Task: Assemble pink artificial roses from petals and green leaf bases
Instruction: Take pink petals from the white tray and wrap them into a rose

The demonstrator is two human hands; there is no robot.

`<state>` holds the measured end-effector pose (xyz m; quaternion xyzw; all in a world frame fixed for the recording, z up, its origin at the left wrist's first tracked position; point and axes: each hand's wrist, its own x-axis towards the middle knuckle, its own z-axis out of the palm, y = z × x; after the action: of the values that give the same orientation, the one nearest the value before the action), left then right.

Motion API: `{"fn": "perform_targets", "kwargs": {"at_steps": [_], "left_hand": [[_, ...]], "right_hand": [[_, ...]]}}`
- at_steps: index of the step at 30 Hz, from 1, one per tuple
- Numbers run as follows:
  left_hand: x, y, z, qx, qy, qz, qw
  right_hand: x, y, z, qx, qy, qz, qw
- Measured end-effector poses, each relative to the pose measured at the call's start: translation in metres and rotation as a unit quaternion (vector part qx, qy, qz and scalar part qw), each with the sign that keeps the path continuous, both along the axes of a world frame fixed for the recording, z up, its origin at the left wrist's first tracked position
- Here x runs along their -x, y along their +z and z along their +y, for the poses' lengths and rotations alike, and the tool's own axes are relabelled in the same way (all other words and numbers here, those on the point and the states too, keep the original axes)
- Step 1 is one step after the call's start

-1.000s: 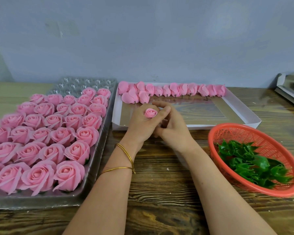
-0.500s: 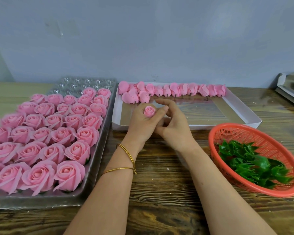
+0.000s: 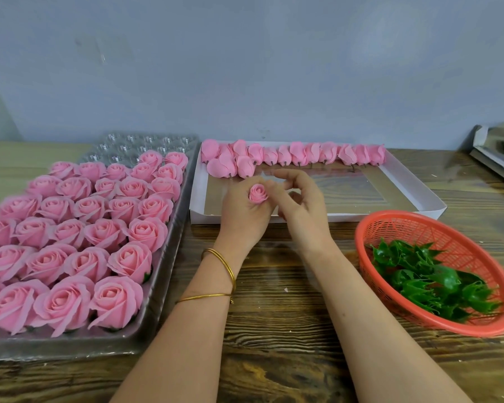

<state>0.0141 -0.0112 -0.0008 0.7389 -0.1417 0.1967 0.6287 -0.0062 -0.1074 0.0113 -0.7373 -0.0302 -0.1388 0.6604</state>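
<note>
Blue-grey wall (image 3: 245,68) behind wooden table (image 3: 274,324) with basket (image 3: 463,251) of green leaf bases (image 3: 425,274).

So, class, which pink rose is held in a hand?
The small rosebud gripped by the left hand; the rest lie in the plastic tray or white box.

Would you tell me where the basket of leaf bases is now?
In the head view, the red basket of green leaf bases sits at the right of the wooden table, just before the near right corner of the white tray.

Two hands (image 3: 245,216), two bangles (image 3: 226,264), one rosebud (image 3: 258,194), one basket (image 3: 419,218), one box (image 3: 413,184), one tray (image 3: 169,274).
</note>
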Motion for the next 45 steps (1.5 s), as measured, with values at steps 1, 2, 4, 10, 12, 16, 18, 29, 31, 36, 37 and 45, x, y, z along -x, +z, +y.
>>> {"fn": "perform_targets", "kwargs": {"at_steps": [1,2,4,10,12,16,18,29,31,36,37,45], "left_hand": [[0.000,0.000,-0.001,0.001,-0.002,0.001,1.000],[0.000,-0.001,-0.002,-0.001,-0.005,0.006,1.000],[0.000,-0.003,-0.003,-0.005,-0.005,0.016,1.000],[0.000,-0.007,-0.004,-0.030,0.009,0.012,0.999],[0.001,-0.007,-0.004,-0.035,0.015,0.014,0.999],[0.003,-0.005,-0.003,-0.050,0.016,0.013,0.999],[0.004,-0.004,-0.003,-0.052,0.012,0.015,0.998],[0.007,-0.001,-0.002,-0.053,0.010,0.032,0.998],[0.005,0.000,-0.002,-0.035,0.031,0.024,0.999],[0.000,0.002,0.001,0.022,0.069,0.012,0.997],[0.000,0.002,0.001,0.047,0.068,0.018,0.996],[-0.002,0.003,-0.002,0.181,0.005,0.094,0.979]], "right_hand": [[0.000,0.000,0.001,0.010,-0.003,0.001,1.000],[-0.001,0.000,0.002,0.014,-0.006,0.002,1.000],[-0.001,0.000,0.002,0.019,-0.014,0.004,1.000],[0.001,0.001,0.003,0.029,-0.005,0.017,0.999],[0.002,0.001,0.003,0.039,0.000,0.013,0.999],[0.003,0.001,0.001,0.045,0.013,0.006,0.999],[0.003,0.000,0.000,0.045,0.016,0.005,0.999],[0.001,-0.004,0.001,0.053,-0.011,-0.026,0.998],[0.003,-0.004,0.003,0.044,-0.005,-0.036,0.998],[0.000,-0.005,0.004,-0.046,0.019,-0.015,0.999],[0.000,-0.006,0.004,-0.048,0.025,-0.010,0.998],[0.000,-0.010,0.004,0.029,0.095,-0.018,0.995]]}}
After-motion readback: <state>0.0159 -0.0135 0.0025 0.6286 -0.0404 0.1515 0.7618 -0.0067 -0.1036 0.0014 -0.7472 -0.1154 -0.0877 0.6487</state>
